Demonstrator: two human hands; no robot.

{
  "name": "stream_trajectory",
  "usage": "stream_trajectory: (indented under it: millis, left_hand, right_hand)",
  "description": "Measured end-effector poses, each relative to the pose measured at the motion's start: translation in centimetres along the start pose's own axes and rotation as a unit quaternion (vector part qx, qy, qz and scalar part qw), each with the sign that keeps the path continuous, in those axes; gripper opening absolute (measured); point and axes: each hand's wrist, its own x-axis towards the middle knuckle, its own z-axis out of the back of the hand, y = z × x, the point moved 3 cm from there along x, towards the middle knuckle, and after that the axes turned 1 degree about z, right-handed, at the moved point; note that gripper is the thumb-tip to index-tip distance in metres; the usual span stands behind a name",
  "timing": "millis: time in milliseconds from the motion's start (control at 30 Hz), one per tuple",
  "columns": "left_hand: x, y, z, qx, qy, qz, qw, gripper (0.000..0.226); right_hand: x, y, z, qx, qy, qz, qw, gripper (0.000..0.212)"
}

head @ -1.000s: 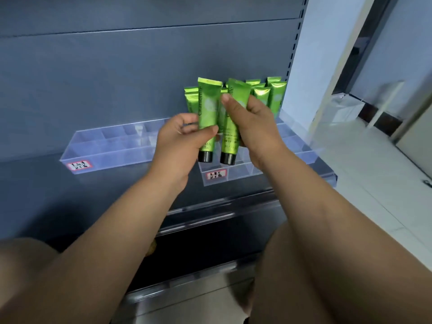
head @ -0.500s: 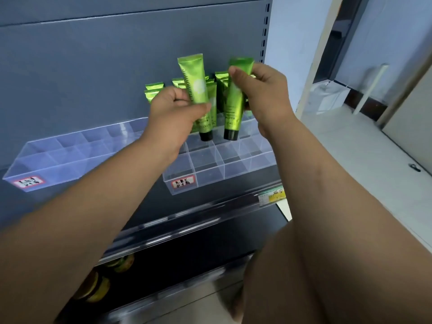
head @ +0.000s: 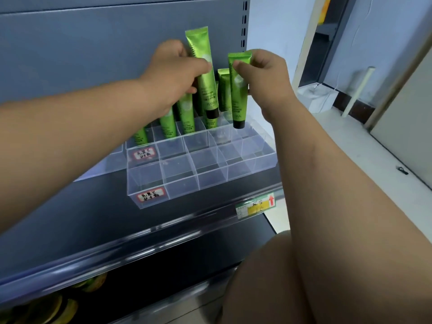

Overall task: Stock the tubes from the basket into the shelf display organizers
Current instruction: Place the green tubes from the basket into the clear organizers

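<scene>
Forearms reach in from both lower corners, cut off by the frame edge, and a bare thigh [head: 257, 277] blocks the bottom right. Under the dark grey metal shelf [head: 93, 218], yellow round items [head: 58, 309] on the lower level are blurred and half in shadow — what they are cannot be told. A yellow and green price ticket [head: 256, 205] sits in the shelf-edge rail, its print unreadable. On the shelf stands a clear plastic stepped organizer [head: 203, 169] divided into square compartments, with red-bordered handwritten labels [head: 150, 195] on its front. A second clear organizer [head: 105, 164] to its left is mostly hidden behind the left forearm.

The left hand [head: 173, 73] hides the tops of several green tubes with black caps [head: 168, 125] standing cap-down in the back rows. It grips one green plastic tube [head: 205, 73] at mid-length, thumb in front and fingers curled behind. That tube is nearly upright, crimped end up and leaning a little left, black cap down above the back compartments. The right hand [head: 264, 76] pinches a second green tube [head: 238, 90] near its crimped top between thumb and curled fingers. This one hangs vertical, cap down at the rim of a rear right compartment — whether the cap is inside cannot be told.
</scene>
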Motion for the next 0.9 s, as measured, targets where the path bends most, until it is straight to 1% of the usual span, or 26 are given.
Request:
stream_trajectory:
  millis: [133,333,433,533,633,733,900]
  left_hand:
    - [0.7,0.0,-1.9,0.033,0.009,-0.028,0.999,0.027]
    - [1.8,0.7,-3.7,0.056,0.055,-0.070,0.994,0.024]
    - [2.6,0.9,-4.3,0.058,0.041,-0.081,0.994,0.025]
    - [3.6,1.0,-4.9,0.056,0.026,-0.075,0.995,0.022]
    - [4.7,1.3,-5.3,0.066,0.017,-0.073,0.995,0.034]
    - [5.3,1.6,-5.3,0.083,0.020,-0.076,0.993,0.031]
    - [5.9,1.8,-5.2,0.092,0.032,-0.078,0.992,0.029]
  right_hand:
    - [0.8,-1.2,0.9,0.014,-0.038,0.014,0.999,0.002]
    - [2.6,-2.0,1.9,0.031,-0.023,0.032,0.999,0.007]
    - [3.3,-2.9,2.1,0.041,-0.024,0.031,0.998,0.010]
    - [4.0,-4.3,1.8,0.016,-0.029,0.018,0.999,0.014]
    - [5.1,-5.8,1.1,0.013,-0.006,0.001,1.000,0.013]
    - [5.8,-6.7,0.1,0.004,0.030,-0.021,0.999,0.009]
    - [6.4,-7.8,-0.4,-0.012,0.054,-0.026,0.998,0.006]
